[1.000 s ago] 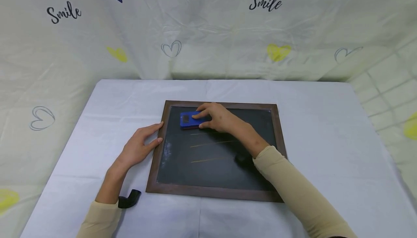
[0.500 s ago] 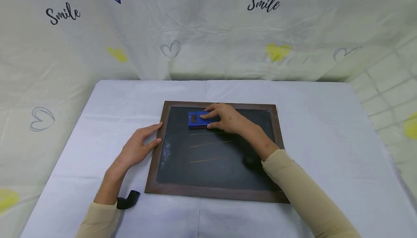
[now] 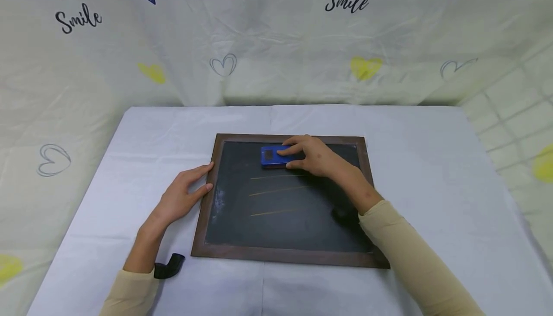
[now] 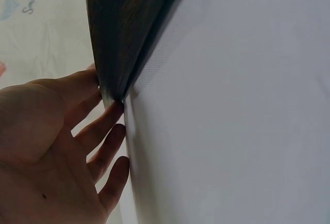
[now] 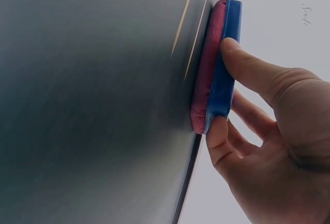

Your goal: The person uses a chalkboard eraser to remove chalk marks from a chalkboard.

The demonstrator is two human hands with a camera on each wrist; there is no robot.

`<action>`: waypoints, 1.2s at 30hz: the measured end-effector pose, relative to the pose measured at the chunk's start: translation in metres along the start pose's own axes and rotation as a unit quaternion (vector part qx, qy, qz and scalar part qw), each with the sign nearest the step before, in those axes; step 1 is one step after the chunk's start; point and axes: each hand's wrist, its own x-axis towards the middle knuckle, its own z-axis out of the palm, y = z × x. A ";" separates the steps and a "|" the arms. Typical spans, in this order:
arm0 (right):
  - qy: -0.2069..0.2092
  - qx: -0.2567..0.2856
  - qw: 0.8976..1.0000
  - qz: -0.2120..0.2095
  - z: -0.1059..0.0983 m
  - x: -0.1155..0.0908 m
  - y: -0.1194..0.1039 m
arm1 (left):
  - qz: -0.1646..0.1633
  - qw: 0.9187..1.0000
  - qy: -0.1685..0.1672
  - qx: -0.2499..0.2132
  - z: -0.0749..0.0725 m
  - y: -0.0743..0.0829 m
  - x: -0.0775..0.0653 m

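A small blackboard (image 3: pixel 259 234) in a brown wooden frame (image 3: pixel 285 254) lies on the table. Near its top edge, my right hand (image 3: pixel 317 157) grips a blue board eraser (image 3: pixel 269 156) between thumb and fingers. In the right wrist view the eraser's pink felt pad (image 5: pixel 208 69) is against the board surface. Several thin yellow chalk lines (image 3: pixel 272 212) show below the eraser, their right ends faint. With fingers spread and nearly straight, my left hand (image 3: pixel 180 200) rests against the frame's left side; the left wrist view shows its fingertips (image 4: pixel 119 131) along that edge.
White cloth covers the table (image 3: pixel 432 172). A patterned curtain (image 3: pixel 276 37) with hearts and lettering hangs behind it. Beside my left sleeve a black curved piece (image 3: pixel 170 266) sticks out, apparently part of the wrist camera mount. A pale smudge (image 3: pixel 220 200) marks the board's left side.
My right hand has slid the eraser to the right along the top of the board. The left hand stays at the frame's left edge. The view has shifted slightly.
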 end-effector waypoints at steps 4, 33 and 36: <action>0.002 -0.007 1.000 0.004 -0.002 -0.004 0.005 | -0.002 1.000 0.003 -0.001 0.000 0.001 0.000; 0.030 0.016 0.999 0.029 -0.014 -0.029 0.035 | -0.019 1.000 0.004 -0.006 0.001 -0.003 -0.001; 0.035 0.014 0.999 0.030 -0.013 -0.031 0.038 | -0.021 1.000 0.004 -0.005 0.001 -0.003 -0.001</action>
